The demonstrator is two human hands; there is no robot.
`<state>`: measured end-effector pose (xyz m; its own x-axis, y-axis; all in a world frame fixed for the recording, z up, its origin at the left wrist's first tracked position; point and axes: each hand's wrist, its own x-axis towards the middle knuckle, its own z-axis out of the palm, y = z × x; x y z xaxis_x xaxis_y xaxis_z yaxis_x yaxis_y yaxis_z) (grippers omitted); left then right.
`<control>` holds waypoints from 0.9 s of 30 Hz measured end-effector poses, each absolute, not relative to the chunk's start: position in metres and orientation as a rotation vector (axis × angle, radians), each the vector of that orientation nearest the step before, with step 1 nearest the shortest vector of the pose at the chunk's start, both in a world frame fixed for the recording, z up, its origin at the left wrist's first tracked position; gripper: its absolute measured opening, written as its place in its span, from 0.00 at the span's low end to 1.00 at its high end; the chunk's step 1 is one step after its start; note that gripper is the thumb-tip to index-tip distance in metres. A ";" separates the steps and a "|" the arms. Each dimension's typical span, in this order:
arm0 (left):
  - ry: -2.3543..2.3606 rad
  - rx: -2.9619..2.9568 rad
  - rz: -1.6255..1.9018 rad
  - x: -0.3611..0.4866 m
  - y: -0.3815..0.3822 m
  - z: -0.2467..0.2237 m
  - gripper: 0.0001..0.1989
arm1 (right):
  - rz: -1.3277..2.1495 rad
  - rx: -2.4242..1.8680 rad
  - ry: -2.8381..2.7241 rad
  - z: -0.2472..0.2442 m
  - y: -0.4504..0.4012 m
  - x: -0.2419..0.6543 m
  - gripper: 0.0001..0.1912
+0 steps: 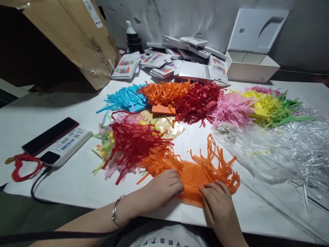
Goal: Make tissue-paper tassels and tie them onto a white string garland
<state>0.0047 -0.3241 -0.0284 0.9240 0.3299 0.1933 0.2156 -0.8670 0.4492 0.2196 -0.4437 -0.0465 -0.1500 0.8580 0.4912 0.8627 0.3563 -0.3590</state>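
Note:
An orange tissue-paper piece (194, 178) lies flat near the table's front edge, with a plain middle and fringes at both ends. My left hand (164, 188) rests on its left part, fingers curled together over the paper. On the right part lies my right hand (218, 202), its fingers spread over the paper's edge. A heap of red fringe (136, 140) sits just beyond my left hand. Behind are bundles of blue (125, 97), orange (164, 93), dark red (199, 103), pink (233, 108) and yellow fringe (264, 104).
A large cardboard box (84, 41) stands at the back left. Small printed boxes (192, 70) are piled at the back, beside an open white box (253, 70). A power bank (68, 145) with a cable lies left; silver strands (308, 147) and clear plastic (257, 154) cover the right.

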 end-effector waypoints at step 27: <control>0.819 2.750 0.343 0.031 -0.297 -0.022 0.14 | -0.057 -1.520 -2.071 -0.047 -0.405 0.219 0.13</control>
